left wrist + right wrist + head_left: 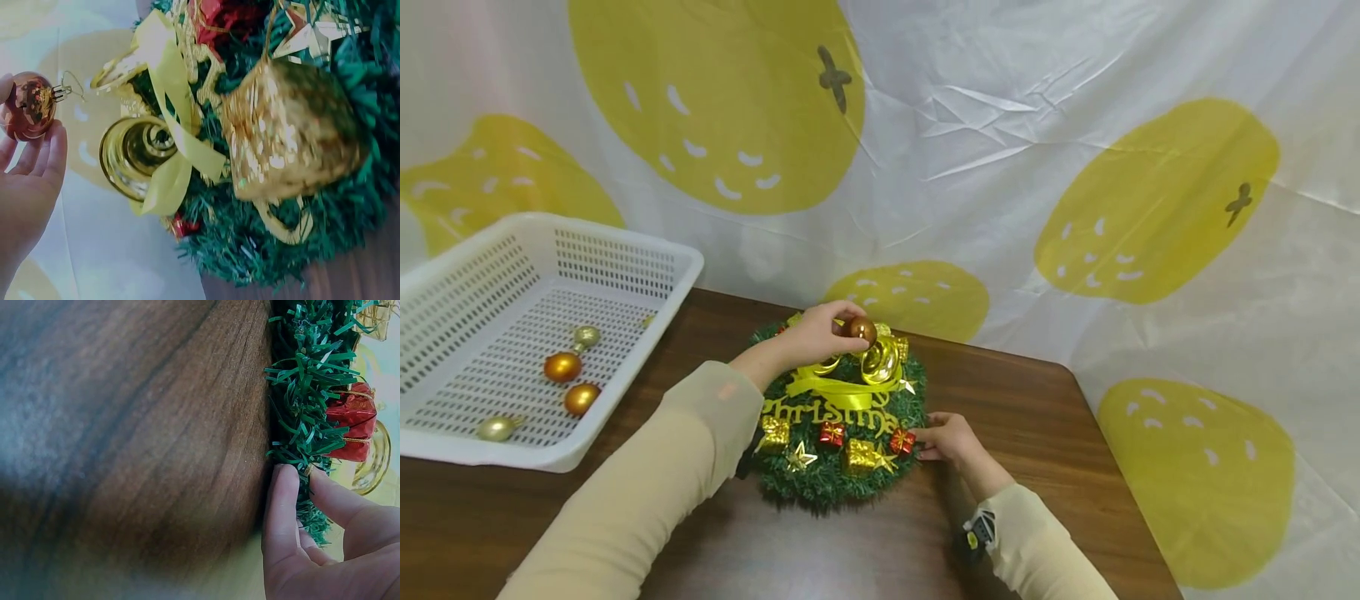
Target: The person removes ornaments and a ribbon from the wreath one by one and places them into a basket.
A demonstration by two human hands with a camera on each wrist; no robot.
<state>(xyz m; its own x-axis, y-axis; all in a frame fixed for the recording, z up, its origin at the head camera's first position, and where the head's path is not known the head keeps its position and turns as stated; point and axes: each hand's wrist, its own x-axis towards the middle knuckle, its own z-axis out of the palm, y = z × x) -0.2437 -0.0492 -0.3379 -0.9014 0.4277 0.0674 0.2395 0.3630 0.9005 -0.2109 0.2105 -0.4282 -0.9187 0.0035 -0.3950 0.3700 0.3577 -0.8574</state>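
Head view: left hand (815, 335) pinches a copper bauble (862, 330) at its fingertips, held over the far side of the wreath (838, 417), just beside the gold bells (880, 360) and yellow ribbon (835, 390). Wreath lies flat near the table's (1052, 417) far edge, roughly mid-width. Right hand (950, 438) rests on the table, fingers nearly straight, tips touching the wreath's right rim by a red gift box (902, 441). White basket (625, 258) sits at the table's left edge with four baubles (562, 367) inside

Left wrist view: bauble (27, 105) sits between thumb tip and fingers (44, 153), wire hook cap pointing toward the wreath (300, 237); the bauble is clear of the greenery. Gold bell (134, 153) and a glittery gold box (290, 137) fill the frame

Right wrist view: fingertips (284, 487) press on the green needles at the wreath (306, 412) rim where it meets the table (137, 437), nothing gripped. Red gift box (353, 425) just beyond
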